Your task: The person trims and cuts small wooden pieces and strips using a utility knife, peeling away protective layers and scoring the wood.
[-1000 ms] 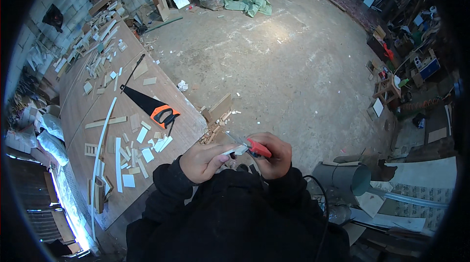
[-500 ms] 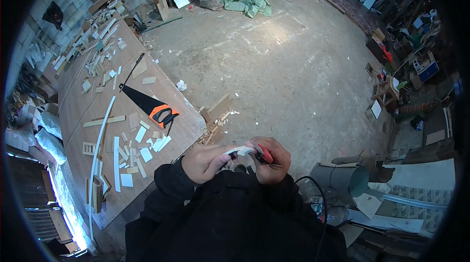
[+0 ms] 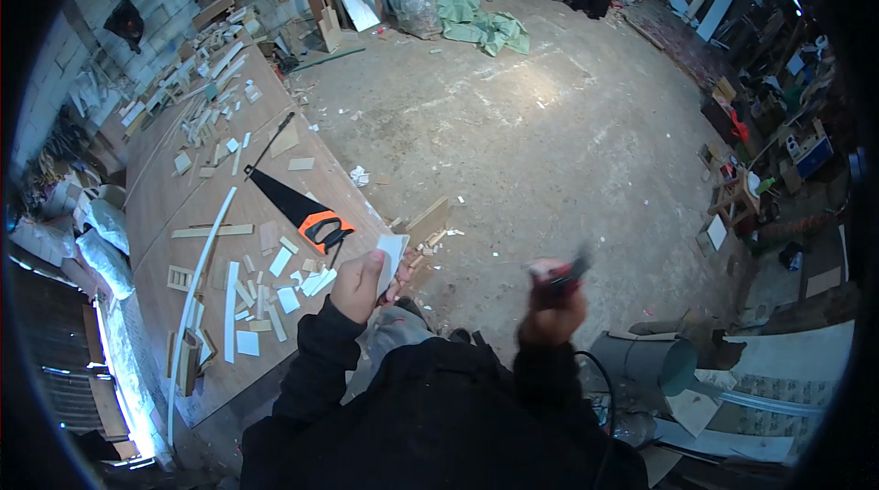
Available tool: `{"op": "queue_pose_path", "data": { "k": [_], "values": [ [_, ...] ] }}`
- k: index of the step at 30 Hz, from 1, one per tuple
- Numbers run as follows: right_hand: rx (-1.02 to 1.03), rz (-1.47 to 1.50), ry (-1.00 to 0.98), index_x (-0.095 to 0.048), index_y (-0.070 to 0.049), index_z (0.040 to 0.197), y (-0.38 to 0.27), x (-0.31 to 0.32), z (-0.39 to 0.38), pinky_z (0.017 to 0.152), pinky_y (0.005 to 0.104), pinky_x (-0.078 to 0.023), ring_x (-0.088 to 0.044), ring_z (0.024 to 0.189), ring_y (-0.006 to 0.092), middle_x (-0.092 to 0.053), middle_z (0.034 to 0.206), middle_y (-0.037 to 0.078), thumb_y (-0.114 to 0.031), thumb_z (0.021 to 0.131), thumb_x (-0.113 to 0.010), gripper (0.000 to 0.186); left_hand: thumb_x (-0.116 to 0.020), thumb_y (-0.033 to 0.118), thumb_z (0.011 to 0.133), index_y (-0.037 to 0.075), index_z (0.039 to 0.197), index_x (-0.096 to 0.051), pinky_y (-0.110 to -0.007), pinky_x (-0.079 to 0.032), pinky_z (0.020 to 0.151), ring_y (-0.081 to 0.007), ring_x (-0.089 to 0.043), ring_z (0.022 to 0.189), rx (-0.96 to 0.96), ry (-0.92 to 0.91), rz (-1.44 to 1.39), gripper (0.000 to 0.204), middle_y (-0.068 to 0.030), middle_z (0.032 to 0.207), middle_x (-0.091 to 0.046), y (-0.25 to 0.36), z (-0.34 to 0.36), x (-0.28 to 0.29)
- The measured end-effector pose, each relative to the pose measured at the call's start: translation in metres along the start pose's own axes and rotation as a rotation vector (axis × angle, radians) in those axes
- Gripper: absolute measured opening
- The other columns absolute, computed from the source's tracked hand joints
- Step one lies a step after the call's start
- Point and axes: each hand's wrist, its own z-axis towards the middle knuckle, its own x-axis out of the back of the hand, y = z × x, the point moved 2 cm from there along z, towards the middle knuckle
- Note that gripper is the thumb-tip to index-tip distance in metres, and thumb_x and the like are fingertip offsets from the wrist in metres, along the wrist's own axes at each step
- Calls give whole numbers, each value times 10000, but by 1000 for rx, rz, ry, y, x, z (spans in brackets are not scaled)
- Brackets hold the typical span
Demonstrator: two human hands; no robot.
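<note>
One white piece [image 3: 392, 256] sits in the left hand [image 3: 352, 288], beside the near right corner of the table [image 3: 146, 215]; its long axis runs away from the body, the far end leaning slightly right. The left thumb presses on its upper face, with fingers curled beneath, so the hand pinches it. The right hand [image 3: 552, 311], well apart over the floor [image 3: 513, 169], is blurred but closed around one red tool [image 3: 566, 277]; the tool's dark end seems to aim forward and right, though the blur hides whether its jaws are parted. On the table lies one saw [image 3: 298, 212], blade toward the far left, orange handle nearer the body. Two long white strips lie there too: one curved strip [image 3: 199, 275] and one shorter strip [image 3: 231, 311], both roughly lengthwise to the body. The offcuts [image 3: 247, 343] around them are too many to count surely.
</note>
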Motion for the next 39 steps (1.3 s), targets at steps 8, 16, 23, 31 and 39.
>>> {"op": "queue_pose_path", "data": {
  "k": [8, 16, 23, 31, 39],
  "values": [
    [-247, -461, -164, -647, 40, 1163, 34, 48, 33, 772, 246, -482, -607, 848, 94, -699, 942, 81, -58, 897, -672, 285, -405, 536, 1013, -92, 1276, -534, -230, -416, 616, -101, -530, 697, -134, -156, -246, 694, -76, 925, -613, 22, -15, -3],
    [-127, -12, -525, -564, 26, 1316, -31, -3, 8, 628, 282, -449, -553, 653, 127, -599, 740, 61, -297, 993, -540, 457, -524, 721, 863, -35, 1284, -549, -282, -459, 716, -134, -556, 745, -327, 42, 2, 866, -71, 892, -602, 38, -12, -16],
    [274, -307, -863, -635, -126, 1291, -87, -25, 23, 490, 345, -436, -552, 529, 241, -542, 663, 105, -223, 845, -700, 461, -426, 702, 915, -47, 1201, -596, -302, -477, 730, -214, -619, 823, -473, 44, 213, 820, -140, 981, -634, 54, -11, -17],
    [335, -354, -862, -668, -142, 1245, -84, -32, 25, 482, 334, -446, -566, 525, 226, -558, 644, 83, -214, 831, -717, 423, -410, 728, 901, -48, 1137, -608, -324, -503, 777, -271, -664, 902, -469, 142, 273, 835, -168, 988, -642, 52, -19, -15],
    [341, -376, -900, -689, -142, 1208, -85, -30, 35, 473, 332, -441, -567, 508, 217, -566, 623, 73, -215, 817, -741, 401, -484, 668, 913, -57, 1093, -614, -322, -487, 707, -262, -645, 815, -448, 190, 307, 759, -153, 901, -614, 54, -18, -15]
  ]
}}
